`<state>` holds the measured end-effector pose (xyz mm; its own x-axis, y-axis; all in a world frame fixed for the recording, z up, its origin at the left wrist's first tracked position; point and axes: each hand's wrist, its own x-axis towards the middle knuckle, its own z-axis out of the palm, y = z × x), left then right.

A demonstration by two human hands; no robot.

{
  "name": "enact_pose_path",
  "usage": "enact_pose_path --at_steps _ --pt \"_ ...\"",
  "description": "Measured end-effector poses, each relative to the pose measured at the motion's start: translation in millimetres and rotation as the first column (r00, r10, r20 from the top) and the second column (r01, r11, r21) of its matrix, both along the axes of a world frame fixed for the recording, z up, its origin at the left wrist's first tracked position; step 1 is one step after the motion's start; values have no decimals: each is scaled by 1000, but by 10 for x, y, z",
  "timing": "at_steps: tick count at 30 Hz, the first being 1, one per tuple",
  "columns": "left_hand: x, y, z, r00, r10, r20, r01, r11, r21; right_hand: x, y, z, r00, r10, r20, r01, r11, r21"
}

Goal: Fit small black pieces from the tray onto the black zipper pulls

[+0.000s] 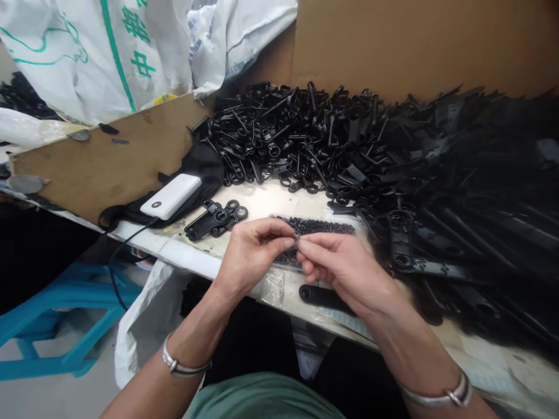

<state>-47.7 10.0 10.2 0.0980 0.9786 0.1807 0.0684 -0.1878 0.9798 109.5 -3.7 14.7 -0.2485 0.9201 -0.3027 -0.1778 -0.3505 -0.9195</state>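
Observation:
My left hand and my right hand meet fingertip to fingertip over a shallow tray of small dark parts. Each hand is pinched closed, thumb against index finger. Whatever lies between the fingertips is too small to make out. Below my right hand, a long black part lies near the table's front edge, partly covered by the hand. To the left of my left hand, several black parts with rings sit in a small group on the table.
A large heap of black plastic parts covers the back and right. At the left are a white power bank with a cable on black cloth, a cardboard wall and a blue stool. A white bag hangs below the edge.

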Motion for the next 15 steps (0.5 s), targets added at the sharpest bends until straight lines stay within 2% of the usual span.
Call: enact_pose_path --at_steps 3,11,15 --pt "-6 -19 -23 999 5 -40 -5 1000 17 -9 19 -25 1000 -10 -16 10 1000 -6" --pt "-60 -35 -43 961 75 -267 -44 992 122 -61 59 -51 999 -19 26 20 999 -38" --pt "-88 -31 -64 939 84 -333 -54 994 98 -69 81 -39 985 -78 151 72 996 43"
